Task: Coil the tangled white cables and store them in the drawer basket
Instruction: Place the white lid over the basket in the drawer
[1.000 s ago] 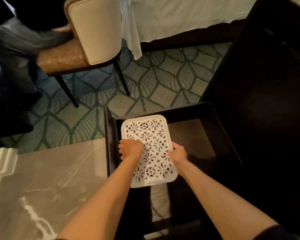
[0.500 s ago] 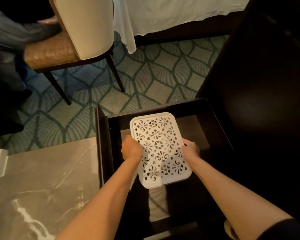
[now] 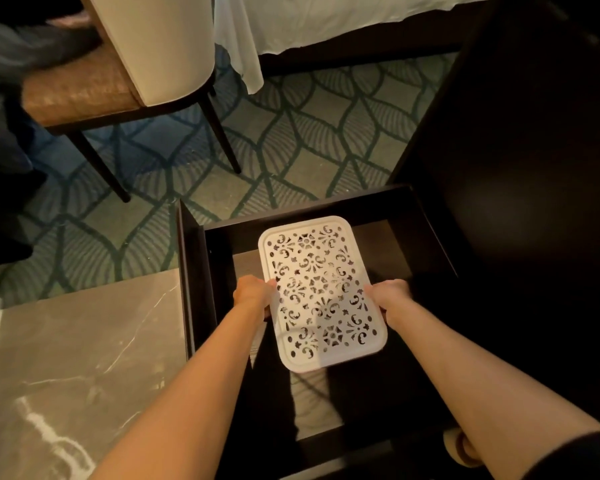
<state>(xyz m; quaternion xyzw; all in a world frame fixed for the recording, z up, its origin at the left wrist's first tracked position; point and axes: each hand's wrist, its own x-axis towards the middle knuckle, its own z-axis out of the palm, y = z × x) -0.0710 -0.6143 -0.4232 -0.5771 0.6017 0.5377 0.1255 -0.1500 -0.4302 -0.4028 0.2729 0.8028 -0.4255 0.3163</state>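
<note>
Progress: early, 0 cables in view, none coiled or stored | Container: white basket (image 3: 321, 292) held over the open drawer (image 3: 192, 271), nearer its left wall; contents hidden | Hands: left hand (image 3: 253, 294) and right hand (image 3: 390, 296) grip its 2 long edges, fingers (image 3: 270, 283) curled round the rims | Left: coiling, storing.

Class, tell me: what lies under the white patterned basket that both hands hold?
The open dark drawer, its floor showing around the basket. The part directly beneath is covered, so what lies there cannot be told.
</note>
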